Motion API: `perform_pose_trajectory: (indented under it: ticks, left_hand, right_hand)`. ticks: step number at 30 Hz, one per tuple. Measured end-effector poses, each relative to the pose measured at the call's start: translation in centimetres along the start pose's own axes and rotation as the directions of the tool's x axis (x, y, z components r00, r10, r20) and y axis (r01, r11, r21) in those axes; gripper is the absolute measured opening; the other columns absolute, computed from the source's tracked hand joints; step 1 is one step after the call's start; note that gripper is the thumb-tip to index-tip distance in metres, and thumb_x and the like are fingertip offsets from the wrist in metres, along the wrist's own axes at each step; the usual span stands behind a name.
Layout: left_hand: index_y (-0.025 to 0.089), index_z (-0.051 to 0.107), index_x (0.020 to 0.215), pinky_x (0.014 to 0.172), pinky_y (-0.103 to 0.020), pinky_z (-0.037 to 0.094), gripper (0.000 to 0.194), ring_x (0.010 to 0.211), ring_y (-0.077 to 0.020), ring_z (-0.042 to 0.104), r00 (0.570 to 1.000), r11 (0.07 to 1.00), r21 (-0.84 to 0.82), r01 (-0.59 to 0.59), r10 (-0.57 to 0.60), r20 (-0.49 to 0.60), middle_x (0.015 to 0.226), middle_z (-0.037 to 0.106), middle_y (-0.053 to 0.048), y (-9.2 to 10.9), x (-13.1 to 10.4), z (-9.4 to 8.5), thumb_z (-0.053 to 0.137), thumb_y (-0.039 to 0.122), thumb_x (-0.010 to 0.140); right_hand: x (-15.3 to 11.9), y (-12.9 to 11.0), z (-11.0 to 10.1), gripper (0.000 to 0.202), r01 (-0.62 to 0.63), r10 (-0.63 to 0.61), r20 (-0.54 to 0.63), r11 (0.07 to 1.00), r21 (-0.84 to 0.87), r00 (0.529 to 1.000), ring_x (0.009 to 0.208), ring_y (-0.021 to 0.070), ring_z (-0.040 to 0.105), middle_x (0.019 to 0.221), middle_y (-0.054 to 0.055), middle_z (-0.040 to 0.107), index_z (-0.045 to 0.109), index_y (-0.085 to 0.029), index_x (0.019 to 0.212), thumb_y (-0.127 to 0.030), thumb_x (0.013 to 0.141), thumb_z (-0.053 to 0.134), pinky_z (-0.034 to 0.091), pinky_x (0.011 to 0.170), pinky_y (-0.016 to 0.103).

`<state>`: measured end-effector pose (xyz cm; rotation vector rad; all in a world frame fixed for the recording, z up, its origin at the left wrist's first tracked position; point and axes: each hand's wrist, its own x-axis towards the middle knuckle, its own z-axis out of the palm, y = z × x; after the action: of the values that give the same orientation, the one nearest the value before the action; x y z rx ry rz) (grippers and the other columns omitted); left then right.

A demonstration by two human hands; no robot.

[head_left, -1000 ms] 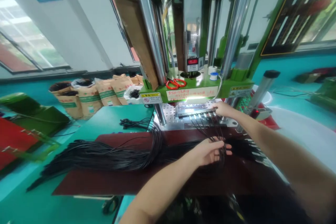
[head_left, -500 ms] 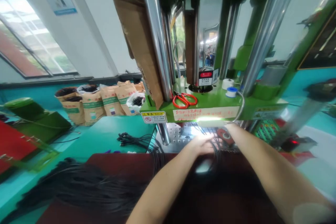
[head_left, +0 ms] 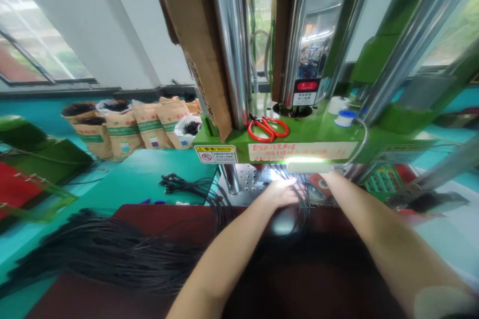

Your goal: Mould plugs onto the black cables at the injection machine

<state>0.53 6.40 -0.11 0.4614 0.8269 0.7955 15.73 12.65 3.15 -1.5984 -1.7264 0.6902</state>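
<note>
My left hand (head_left: 281, 193) is under the front beam of a green press, its fingers closed round several black cables (head_left: 305, 209). The cables run up into the lit space of the press and hang down over the dark red table edge. My right forearm (head_left: 359, 214) reaches in under the beam, and the lamp and beam hide the hand and its fingers. Beside it is a reddish-brown part with a round hole (head_left: 319, 183). A bright tube lamp (head_left: 310, 166) hangs just above both hands. Under it lies the perforated metal bed (head_left: 247, 178).
Red-handled scissors (head_left: 268, 129) and a blue-and-white spool (head_left: 345, 118) rest on the green beam (head_left: 243, 152). A large heap of black cables (head_left: 108, 254) covers the table at left, with a smaller bundle (head_left: 187, 184) behind. Paper sacks (head_left: 123, 127) stand by the wall.
The camera view has tilted down and moved closer to the press. My left hand keeps its hold on the cables, and my right arm stays under the beam.
</note>
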Motion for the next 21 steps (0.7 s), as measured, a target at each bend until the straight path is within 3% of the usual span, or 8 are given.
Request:
perform_pose_trajectory:
  ticks: [2,5,8,12,14,17,19,21]
  left_hand:
    - [0.015,0.049,0.085,0.075,-0.039,0.048,0.017,0.072,-0.0203,0.063,0.99,0.994,-0.029,-0.105,0.102,-0.1,0.077,0.062,-0.009,0.3,-0.4,0.0,0.049,0.032,0.082]
    - [0.017,0.043,0.088,0.073,-0.036,0.049,0.01,0.069,-0.0183,0.063,0.913,0.954,0.067,-0.291,0.298,-0.279,0.074,0.059,-0.005,0.8,-0.7,0.1,0.041,0.027,0.086]
    - [0.016,0.043,0.089,0.068,-0.034,0.049,0.005,0.062,-0.0173,0.062,0.861,0.921,0.218,-0.323,0.381,-0.335,0.067,0.056,-0.003,1.0,-0.7,0.1,0.041,0.019,0.084]
    - [0.016,0.04,0.108,0.058,-0.033,0.049,0.027,0.048,-0.0156,0.057,0.761,0.833,0.457,-0.311,0.506,-0.406,0.062,0.055,0.0,0.9,-0.5,-0.6,0.045,0.018,0.081]
    - [0.019,0.039,0.115,0.06,-0.033,0.049,0.039,0.05,-0.0163,0.057,0.695,0.738,0.61,-0.289,0.6,-0.397,0.065,0.056,-0.001,0.9,-0.8,-1.3,0.05,0.017,0.078]
    - [0.022,0.049,0.109,0.075,-0.035,0.047,0.037,0.076,-0.0231,0.062,0.623,0.538,0.814,-0.218,0.719,-0.309,0.075,0.061,-0.006,1.2,-1.4,-2.3,0.055,0.016,0.074]
    - [0.022,0.054,0.105,0.086,-0.037,0.042,0.032,0.096,-0.0275,0.057,0.6,0.399,0.906,-0.143,0.763,-0.241,0.085,0.063,-0.01,1.3,-1.8,-2.7,0.055,0.015,0.074]
    - [0.02,0.055,0.105,0.091,-0.04,0.038,0.03,0.104,-0.0298,0.053,0.605,0.278,0.959,-0.055,0.774,-0.19,0.091,0.063,-0.013,1.5,-1.9,-2.9,0.052,0.016,0.076]
  right_hand:
    - [-0.3,-0.1,0.0,0.029,0.022,-0.02,0.025,0.994,-0.105,0.999,0.095,0.0208,0.055,0.112,0.007,0.055,0.053,-0.017,0.111,-0.031,0.086,0.053,0.049,0.077,0.039]
    - [-1.4,0.0,0.3,0.028,0.054,-0.041,0.053,0.966,-0.254,0.998,0.092,0.0195,0.056,0.108,0.006,0.056,0.054,-0.017,0.109,-0.033,0.086,0.052,0.048,0.076,0.039]
    - [-2.8,0.4,0.9,0.025,0.072,-0.05,0.068,0.919,-0.387,0.996,0.082,0.0167,0.058,0.094,0.006,0.061,0.06,-0.014,0.095,-0.035,0.087,0.048,0.046,0.075,0.035]
    - [-3.7,0.8,1.2,0.029,0.094,-0.057,0.086,0.85,-0.518,0.995,0.072,0.0207,0.059,0.071,0.009,0.063,0.062,-0.014,0.067,-0.029,0.084,0.044,0.041,0.065,0.03]
    - [-3.8,0.8,1.2,0.026,0.117,-0.084,0.084,0.825,-0.552,0.993,0.077,0.0216,0.059,0.078,0.01,0.065,0.063,-0.014,0.074,-0.026,0.082,0.042,0.039,0.066,0.029]
    - [-3.7,0.9,1.2,0.027,0.147,-0.128,0.073,0.798,-0.585,0.989,0.086,0.0219,0.058,0.088,0.011,0.065,0.064,-0.014,0.086,-0.024,0.083,0.039,0.038,0.071,0.028]
    - [-3.7,1.0,1.5,0.029,0.154,-0.144,0.066,0.783,-0.603,0.987,0.087,0.0218,0.059,0.089,0.012,0.065,0.064,-0.013,0.089,-0.023,0.084,0.037,0.039,0.072,0.029]
    - [-3.7,1.1,1.8,0.03,0.152,-0.148,0.059,0.77,-0.619,0.987,0.085,0.0209,0.059,0.089,0.011,0.065,0.063,-0.012,0.091,-0.022,0.086,0.036,0.04,0.073,0.031]
